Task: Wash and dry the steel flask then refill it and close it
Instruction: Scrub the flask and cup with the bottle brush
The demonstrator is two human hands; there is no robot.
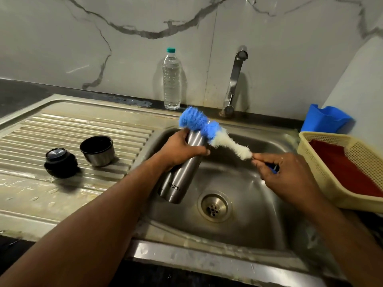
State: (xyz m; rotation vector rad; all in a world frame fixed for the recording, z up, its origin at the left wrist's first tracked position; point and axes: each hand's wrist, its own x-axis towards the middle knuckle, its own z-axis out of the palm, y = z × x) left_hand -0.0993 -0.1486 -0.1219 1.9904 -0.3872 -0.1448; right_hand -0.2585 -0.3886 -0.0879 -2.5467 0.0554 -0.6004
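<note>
head view: i hold the steel flask tilted over the sink, mouth away from me, so drips would fall into the basin and the bottle brush can line up with the opening. its cup lid and stopper sit apart on the wet drainboard, out of the way. my left hand is wrapped around the flask's upper body, fingers curled. my right hand pinches the brush's blue handle just below the white bristles, the blue tuft lying against the flask's mouth, not yet inside.
</note>
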